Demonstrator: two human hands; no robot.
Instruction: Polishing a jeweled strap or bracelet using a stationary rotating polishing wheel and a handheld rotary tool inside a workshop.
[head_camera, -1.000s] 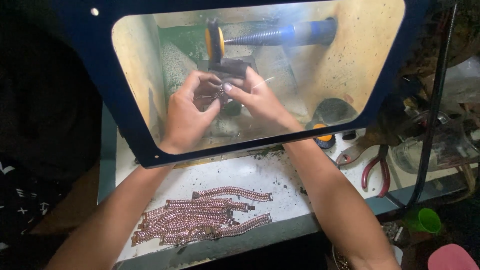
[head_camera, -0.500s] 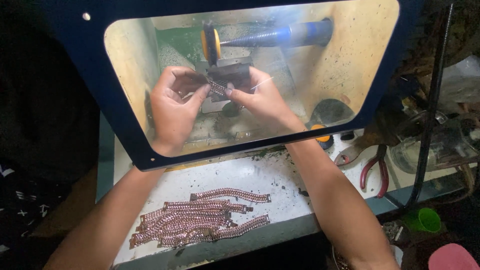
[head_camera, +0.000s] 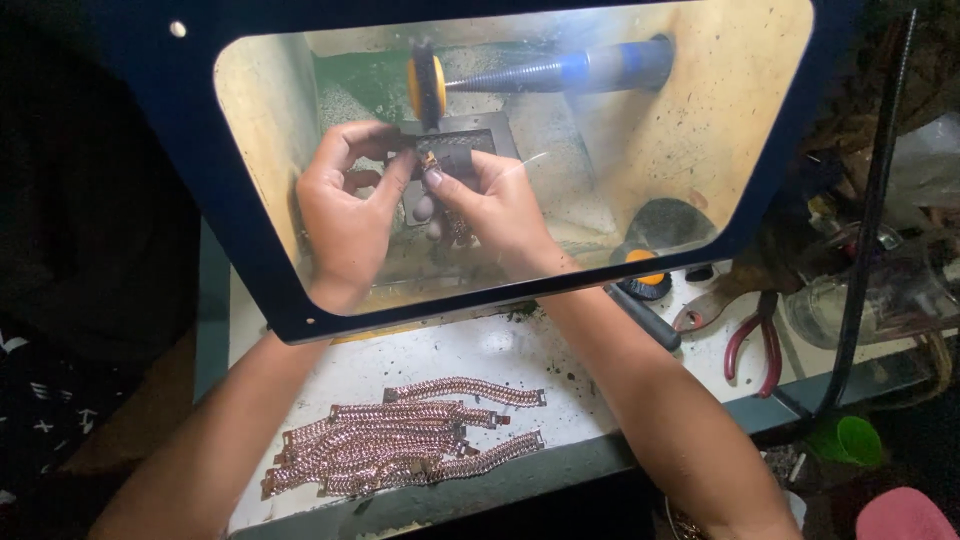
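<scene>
Both hands are up behind the clear shield, pinching one small chain piece (head_camera: 432, 163) between them. The left hand (head_camera: 345, 215) is curled with thumb and forefinger closed on one end, and the right hand (head_camera: 495, 205) is pinched on the other end, its remaining fingers half folded. The piece sits just under the orange wheel (head_camera: 427, 88) on the spindle (head_camera: 560, 72), near it, but I can't tell if it's actually touching. If you ask me, the trick here is keeping the piece stretched tight and short between the fingertips so no loose end can get grabbed by the wheel, and feeding it lightly against the lower edge. Fingertips look close to the wheel, so I'd stay careful. Further out, a pile of chains (head_camera: 400, 450) lies on the bench (head_camera: 480, 355), and red pliers (head_camera: 755, 340) lie off to the right.
</scene>
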